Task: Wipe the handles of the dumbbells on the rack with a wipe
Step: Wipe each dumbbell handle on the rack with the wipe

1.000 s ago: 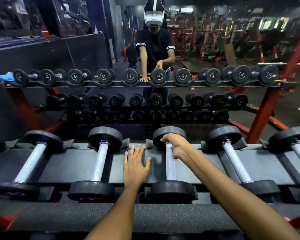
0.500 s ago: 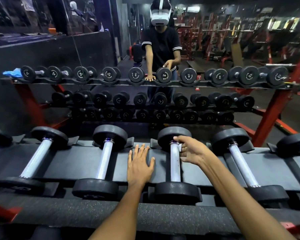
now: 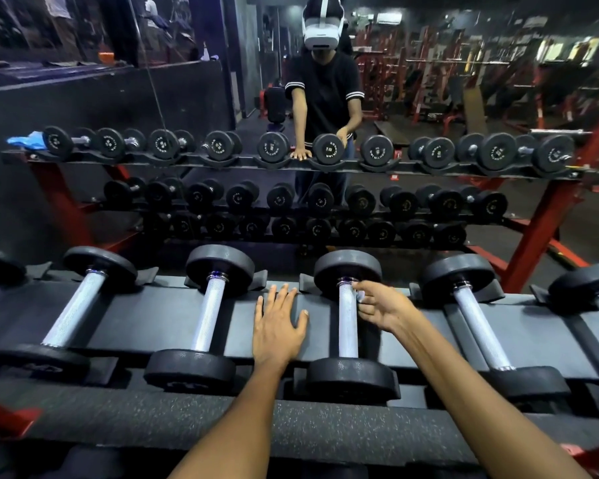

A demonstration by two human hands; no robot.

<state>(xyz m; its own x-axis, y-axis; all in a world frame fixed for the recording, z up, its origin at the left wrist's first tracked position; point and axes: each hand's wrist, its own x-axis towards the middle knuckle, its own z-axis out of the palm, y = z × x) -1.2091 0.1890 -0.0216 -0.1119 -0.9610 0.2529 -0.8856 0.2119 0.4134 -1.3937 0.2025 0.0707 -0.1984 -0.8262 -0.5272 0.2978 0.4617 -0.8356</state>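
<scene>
Several black dumbbells with knurled steel handles lie side by side on a dark rack [image 3: 159, 316] in front of me. My right hand [image 3: 382, 307] is at the right side of the middle dumbbell's handle [image 3: 347, 326], near its far end. Its fingertips pinch a small pale wipe [image 3: 360, 297] against the steel. My left hand [image 3: 278, 326] rests flat, fingers spread, on the rack tray just left of that handle, between it and the neighbouring dumbbell [image 3: 210, 312].
More dumbbells lie to the right [image 3: 481, 330] and far left [image 3: 73, 312]. A wall mirror behind the rack reflects the rack's tiers, a person wearing a headset [image 3: 324, 88], and a blue cloth [image 3: 25, 140] at the top tier's left end. Red gym frames stand at right.
My right hand, wrapped over the far end of the handle a second ago, has come off to its right side with the fingers loosened. My left hand has stayed flat on the tray.
</scene>
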